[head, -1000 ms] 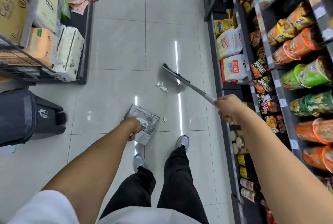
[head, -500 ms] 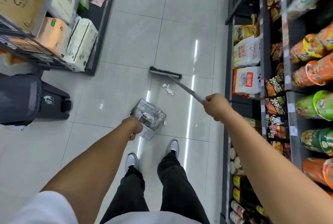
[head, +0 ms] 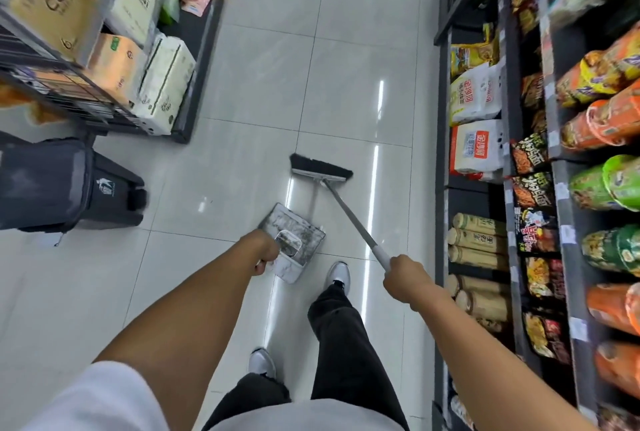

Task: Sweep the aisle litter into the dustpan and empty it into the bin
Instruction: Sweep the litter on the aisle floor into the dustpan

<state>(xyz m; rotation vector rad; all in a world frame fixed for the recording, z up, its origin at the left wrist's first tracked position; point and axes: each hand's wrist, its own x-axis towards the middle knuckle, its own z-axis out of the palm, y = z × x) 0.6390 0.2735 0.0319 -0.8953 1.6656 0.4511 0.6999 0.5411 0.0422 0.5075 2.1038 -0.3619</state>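
We grip the dustpan (head: 292,235) by its handle in our left hand (head: 266,252), fist closed round it, and the broom (head: 322,169) by the pale end of its pole in our right hand (head: 403,276), also a closed fist. Step in hand, as we judge it: draw the litter back into the pan.

To do it well: keep the pan's front lip flat on the floor (head: 242,160), mouth aimed at the brush head. Pull the bristles toward us in short low strokes, straight down the line to the pan, not sideways. Hold the pan firm so the stroke does not push it back. A last small flick over the lip helps. Keep the pole clear of the shelf (head: 441,209) on our right; packets sit close.

The litter: we cannot make out any scraps on the tiles between brush and pan, except perhaps one tiny white bit just beside the pan's right edge, too small to be sure. Anything under the bristles is hidden.

The pan looks pale, scuffed and dirty inside, with grey smears; whether paper lies in it we cannot tell. It sits tilted, just in front of our right shoe (head: 338,274). The brush head lies crosswise beyond it, near, not touching. The bin (head: 65,184), dark, stands at the left by the end of the left rack (head: 194,84), well apart from the pan. Emptying is not yet done.
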